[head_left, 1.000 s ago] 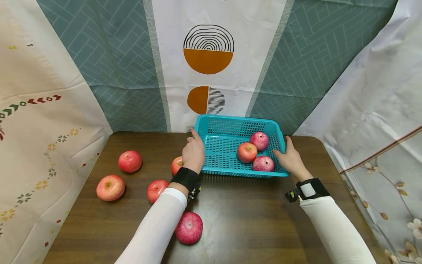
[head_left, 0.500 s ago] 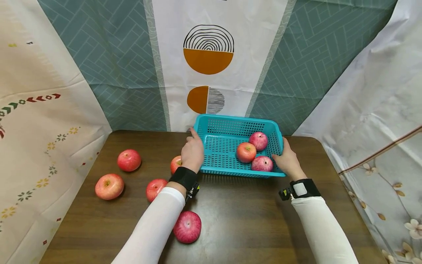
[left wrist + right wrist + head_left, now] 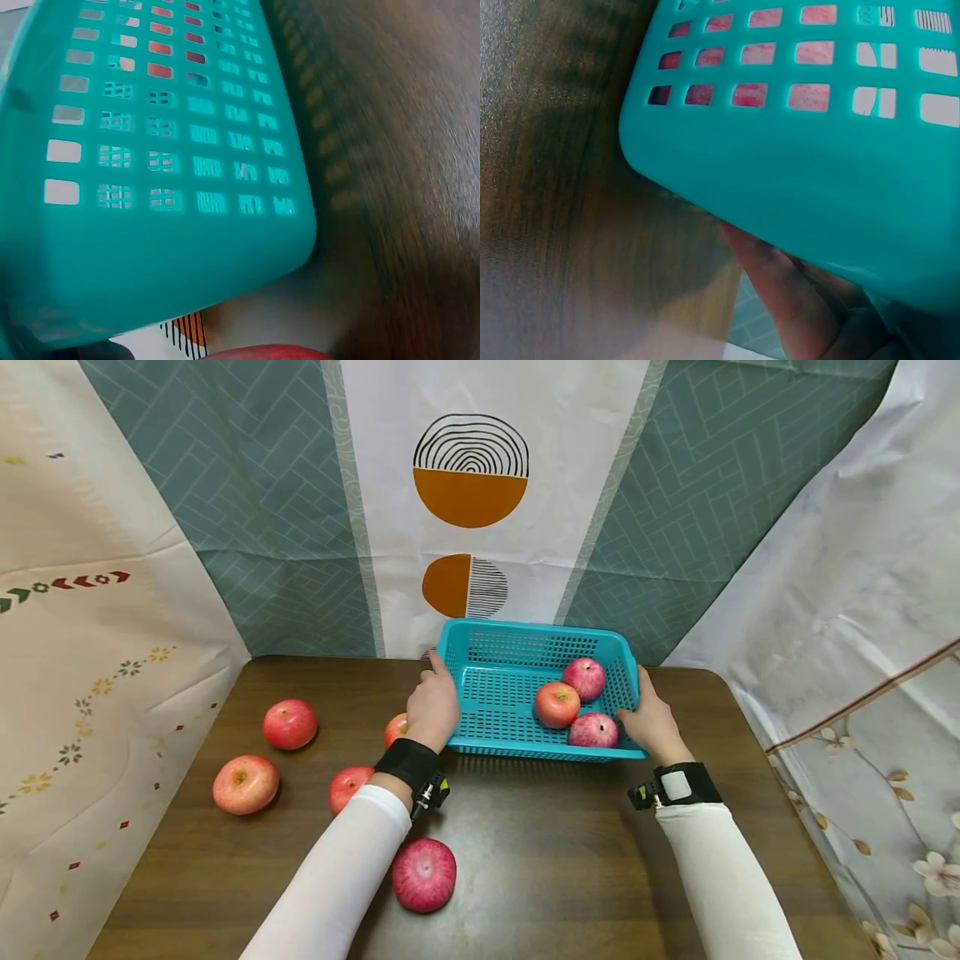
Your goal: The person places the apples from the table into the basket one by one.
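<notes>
A turquoise plastic basket [image 3: 491,693] with slotted walls stands at the back of the brown table. Inside it, toward the right end, three apples sit together: an orange-red apple [image 3: 557,705], a pink-red apple [image 3: 584,678] and a streaked apple [image 3: 593,730]. My left hand [image 3: 435,706] holds the basket's left end, index finger pointing along the rim. At the opposite end my right hand [image 3: 651,720] grips the wall, thumb at the rim; its fingers [image 3: 772,289] show against the outer side in the right wrist view. Most of the left hand's grip is hidden.
Several more apples lie on the table [image 3: 540,860]: a red apple [image 3: 290,724], a yellowish-red apple [image 3: 246,784] and, nearer me, a dark red apple [image 3: 423,875]. My left arm partly covers two others. Patterned cloth [image 3: 300,527] hangs behind the basket.
My right hand and forearm have shifted left, and the hand now sits closer against the basket's right end. The left hand stays at its end. The whole view has drifted slightly.
</notes>
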Action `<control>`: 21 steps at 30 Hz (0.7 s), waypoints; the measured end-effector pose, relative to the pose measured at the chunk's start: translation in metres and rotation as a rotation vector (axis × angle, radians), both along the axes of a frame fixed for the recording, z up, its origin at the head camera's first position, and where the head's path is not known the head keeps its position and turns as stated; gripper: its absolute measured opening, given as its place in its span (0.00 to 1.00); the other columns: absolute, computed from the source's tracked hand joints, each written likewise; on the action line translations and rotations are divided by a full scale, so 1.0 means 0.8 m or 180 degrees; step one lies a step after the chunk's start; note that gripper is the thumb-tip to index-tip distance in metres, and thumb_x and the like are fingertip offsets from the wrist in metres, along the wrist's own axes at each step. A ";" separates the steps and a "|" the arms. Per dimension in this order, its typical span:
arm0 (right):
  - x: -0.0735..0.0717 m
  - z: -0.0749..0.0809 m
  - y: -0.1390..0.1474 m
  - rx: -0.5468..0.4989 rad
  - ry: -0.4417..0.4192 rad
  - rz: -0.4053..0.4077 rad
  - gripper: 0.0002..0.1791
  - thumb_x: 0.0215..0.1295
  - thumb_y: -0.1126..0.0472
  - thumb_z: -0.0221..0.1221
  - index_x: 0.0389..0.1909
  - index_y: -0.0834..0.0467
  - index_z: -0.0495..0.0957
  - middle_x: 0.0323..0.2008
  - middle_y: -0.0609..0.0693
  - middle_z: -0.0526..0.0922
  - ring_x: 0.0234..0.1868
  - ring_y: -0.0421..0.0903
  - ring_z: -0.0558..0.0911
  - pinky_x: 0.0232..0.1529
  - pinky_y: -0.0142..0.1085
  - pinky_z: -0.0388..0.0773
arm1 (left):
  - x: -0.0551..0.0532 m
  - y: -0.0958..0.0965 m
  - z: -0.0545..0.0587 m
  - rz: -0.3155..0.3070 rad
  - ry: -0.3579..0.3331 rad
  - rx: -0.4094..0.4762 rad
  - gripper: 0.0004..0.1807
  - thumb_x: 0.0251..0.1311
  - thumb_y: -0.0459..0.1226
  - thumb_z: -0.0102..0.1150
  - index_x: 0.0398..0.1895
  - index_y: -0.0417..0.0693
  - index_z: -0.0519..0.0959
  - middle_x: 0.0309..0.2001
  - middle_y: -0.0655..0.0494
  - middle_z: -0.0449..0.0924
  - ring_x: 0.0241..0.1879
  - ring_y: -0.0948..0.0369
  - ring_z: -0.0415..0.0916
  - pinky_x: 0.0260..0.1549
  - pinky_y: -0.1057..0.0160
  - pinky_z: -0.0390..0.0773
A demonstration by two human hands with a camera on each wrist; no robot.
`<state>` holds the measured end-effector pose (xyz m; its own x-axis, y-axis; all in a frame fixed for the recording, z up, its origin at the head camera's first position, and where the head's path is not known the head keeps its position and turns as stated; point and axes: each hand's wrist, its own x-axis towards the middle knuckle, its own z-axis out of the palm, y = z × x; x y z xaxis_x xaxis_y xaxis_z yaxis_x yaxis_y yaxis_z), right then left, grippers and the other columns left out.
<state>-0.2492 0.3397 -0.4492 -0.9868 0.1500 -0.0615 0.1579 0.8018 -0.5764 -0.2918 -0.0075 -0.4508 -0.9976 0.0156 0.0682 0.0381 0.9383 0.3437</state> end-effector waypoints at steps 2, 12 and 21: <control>0.000 -0.002 0.001 0.0015 0.0004 -0.0013 0.48 0.69 0.63 0.56 0.80 0.55 0.34 0.65 0.76 0.63 0.58 0.74 0.69 0.53 0.72 0.68 | 0.000 -0.001 0.000 -0.0021 -0.0024 0.0119 0.39 0.69 0.34 0.49 0.77 0.31 0.43 0.41 0.37 0.74 0.22 0.53 0.76 0.21 0.54 0.82; -0.001 -0.005 0.002 0.0020 0.0031 -0.0037 0.48 0.70 0.63 0.55 0.80 0.55 0.34 0.65 0.75 0.64 0.57 0.75 0.69 0.52 0.73 0.68 | 0.001 -0.018 0.011 -0.0186 -0.0103 0.0826 0.41 0.73 0.47 0.47 0.78 0.35 0.44 0.63 0.32 0.64 0.47 0.43 0.75 0.40 0.44 0.81; -0.001 -0.007 0.002 0.0027 0.0074 -0.0004 0.48 0.69 0.63 0.55 0.79 0.55 0.34 0.64 0.75 0.64 0.57 0.74 0.70 0.51 0.72 0.68 | 0.035 -0.047 0.032 -0.1011 0.0618 0.0706 0.41 0.69 0.48 0.54 0.78 0.42 0.51 0.65 0.36 0.58 0.56 0.45 0.60 0.50 0.44 0.71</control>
